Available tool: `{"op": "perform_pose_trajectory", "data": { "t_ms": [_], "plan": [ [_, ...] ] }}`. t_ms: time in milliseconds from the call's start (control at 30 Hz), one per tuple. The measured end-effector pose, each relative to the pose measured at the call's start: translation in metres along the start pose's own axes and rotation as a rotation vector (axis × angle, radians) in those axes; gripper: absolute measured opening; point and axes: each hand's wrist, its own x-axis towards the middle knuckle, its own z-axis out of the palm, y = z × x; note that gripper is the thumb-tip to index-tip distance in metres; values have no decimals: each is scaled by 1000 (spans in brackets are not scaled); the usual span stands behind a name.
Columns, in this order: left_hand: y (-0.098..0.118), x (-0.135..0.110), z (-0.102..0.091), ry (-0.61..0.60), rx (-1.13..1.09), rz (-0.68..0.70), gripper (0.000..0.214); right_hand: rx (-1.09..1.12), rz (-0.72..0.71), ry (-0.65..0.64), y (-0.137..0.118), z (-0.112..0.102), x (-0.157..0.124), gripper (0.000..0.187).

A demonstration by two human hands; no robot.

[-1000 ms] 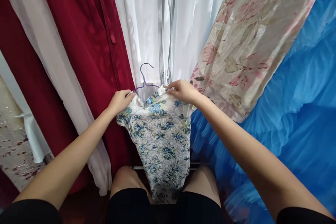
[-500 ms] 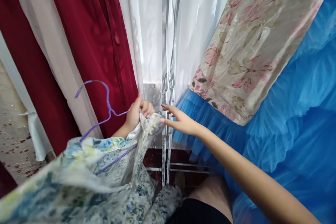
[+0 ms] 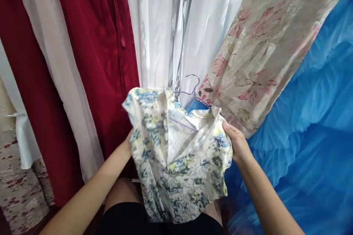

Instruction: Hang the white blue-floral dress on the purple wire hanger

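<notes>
A white garment with a blue and yellow flower print (image 3: 176, 154) hangs in front of me on a thin purple wire hanger (image 3: 190, 88), whose hook pokes up behind the collar. My right hand (image 3: 238, 145) grips the garment's right shoulder edge, fingers curled round the cloth. My left hand (image 3: 128, 143) is mostly hidden behind the garment's left side, and only the wrist and heel of the hand show, pressed against the fabric.
Hanging clothes surround me: a dark red dress (image 3: 91, 44) and a pale sheer one (image 3: 55, 62) on the left, white fabric (image 3: 154, 25) with a silvery strip ahead, a beige pink-flowered garment (image 3: 261, 51) and blue tulle (image 3: 311, 136) on the right.
The flowered garment swung from my lower left back to the centre and now hangs upright. My right hand went from open and reaching to gripping its right shoulder. The hanger hook moved right.
</notes>
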Motion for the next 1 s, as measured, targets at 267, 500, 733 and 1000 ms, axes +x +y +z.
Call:
{"op": "perform_pose_trajectory", "data": {
  "t_ms": [267,500,733,1000],
  "plan": [
    [-54,-25,2,206,-498,-233,64,-32,81,-144,-34,24,30,35],
    [-80,-79,27,208,-451,-312,75,-405,-162,-2,-24,14,9,43],
    [-101,-97,73,442,-479,-347,65,-329,-307,316,96,64,-88,36],
    [-85,-105,73,394,-421,-308,61,-195,77,-403,152,114,-113,35]
  ]
}}
